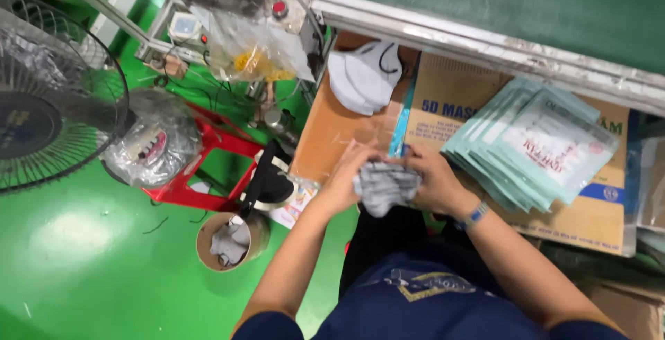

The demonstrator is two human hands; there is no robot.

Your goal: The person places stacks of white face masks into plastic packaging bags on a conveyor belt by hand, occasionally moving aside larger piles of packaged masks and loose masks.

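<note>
Both hands grip a bundle of grey face masks (386, 186) over the near edge of a brown work surface (325, 129). My left hand (344, 182) holds the bundle's left side and my right hand (433, 179) holds its right side. A fanned stack of pale green packets (537, 142) lies just right of my right hand on a flat cardboard box (450, 94). A small pile of grey and white masks (364, 73) sits at the far end of the work surface.
A black floor fan (48, 91) stands far left on the green floor. A red stool (208, 167) carries a clear plastic bag (156, 142). A round tub (228, 242) with a mask inside sits below it. A metal rail (485, 42) runs behind the box.
</note>
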